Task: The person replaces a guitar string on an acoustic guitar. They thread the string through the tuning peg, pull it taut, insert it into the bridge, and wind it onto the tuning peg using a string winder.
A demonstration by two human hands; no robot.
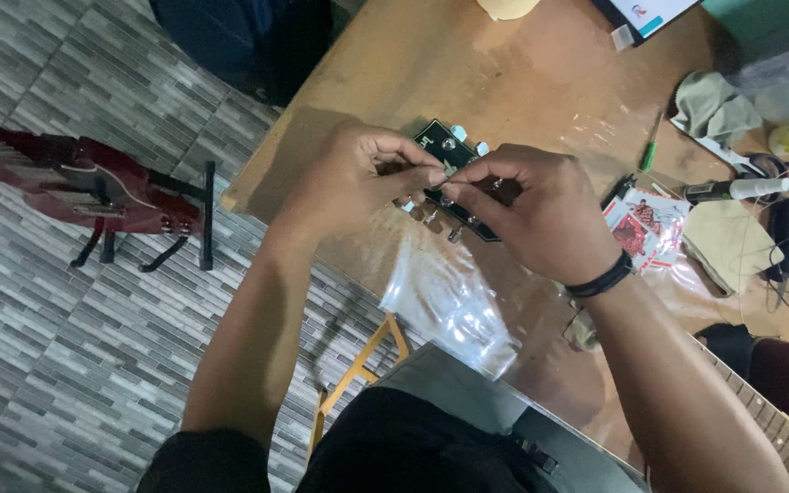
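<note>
Both hands' curled fingers [457, 178] pinch tuners on black guitar headstock [435, 139]

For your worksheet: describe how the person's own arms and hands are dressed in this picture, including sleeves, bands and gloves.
Both forearms are bare, with no gloves on the left hand or the right hand. A black band circles the right wrist. Dark short sleeves begin near the upper arms.

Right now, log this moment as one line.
left hand: pinching at headstock | right hand: fingers on headstock tuners | headstock: on table edge | plastic bag: below hands
</note>
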